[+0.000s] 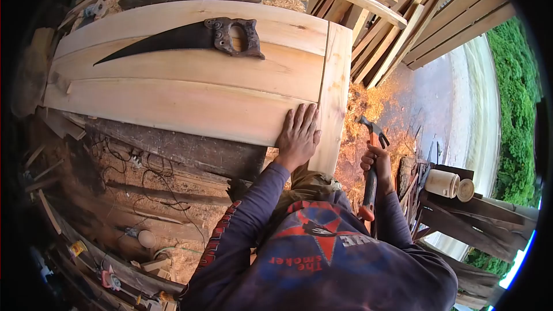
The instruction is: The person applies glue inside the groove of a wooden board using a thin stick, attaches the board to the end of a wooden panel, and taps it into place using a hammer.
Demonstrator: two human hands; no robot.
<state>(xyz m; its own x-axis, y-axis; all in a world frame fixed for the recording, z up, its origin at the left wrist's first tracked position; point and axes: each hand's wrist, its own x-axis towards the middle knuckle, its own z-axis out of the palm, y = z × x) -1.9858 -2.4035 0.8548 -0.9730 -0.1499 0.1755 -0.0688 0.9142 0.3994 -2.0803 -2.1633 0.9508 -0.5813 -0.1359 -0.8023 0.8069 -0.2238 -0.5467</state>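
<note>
A pale wooden panel of several joined boards lies across the bench in front of me. My left hand rests flat on its near right part, fingers stretched out, close to the crosswise end board. To the right of the panel, my right hand is wrapped round the handle of a claw hammer. The hammer's head points away from me, beyond the panel's end. A handsaw with a dark blade and a worn wooden handle lies on the far half of the panel.
Long planks lean and lie in stacks at the back right. Sawdust covers the ground. A white bucket stands at the right. Loose cables lie on the left below the dark bench edge.
</note>
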